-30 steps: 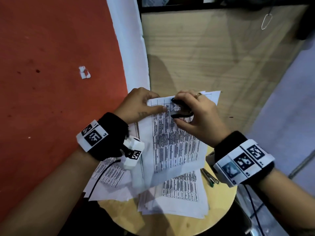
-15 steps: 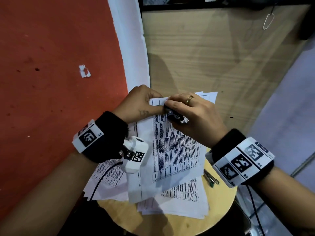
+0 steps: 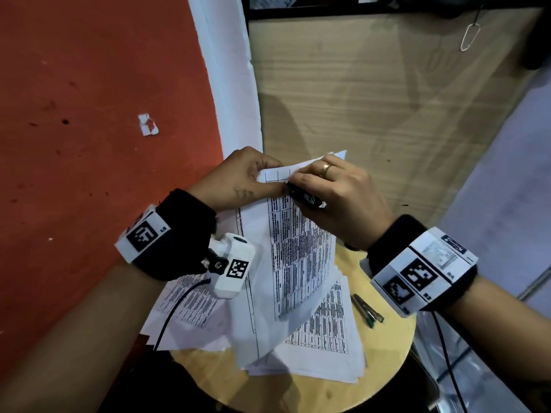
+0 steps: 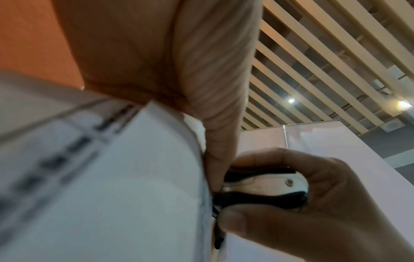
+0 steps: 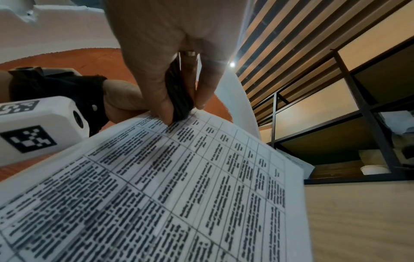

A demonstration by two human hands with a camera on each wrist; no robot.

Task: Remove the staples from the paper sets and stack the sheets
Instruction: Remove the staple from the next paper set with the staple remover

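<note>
A stapled set of printed sheets (image 3: 298,248) is held up, tilted, over a small round wooden table (image 3: 322,391). My left hand (image 3: 253,180) pinches the set's top edge between thumb and fingers. My right hand (image 3: 325,192) grips a black and white staple remover (image 3: 304,198) pressed against the sheet's top edge beside the left thumb. In the left wrist view the staple remover (image 4: 264,187) is squeezed between the right thumb and fingers at the paper (image 4: 112,177) edge. In the right wrist view the remover (image 5: 179,95) meets the printed sheet (image 5: 179,186). The staple itself is hidden.
More printed sheets (image 3: 322,347) lie in loose piles on the table under the held set. A dark green pen-like item (image 3: 366,311) lies at the table's right edge. A red wall (image 3: 89,144) is on the left and a wooden panel (image 3: 372,114) behind.
The right hand has brought the staple remover up from mid-sheet to the top edge and squeezed it closed. The left hand has raised and tilted the set.
</note>
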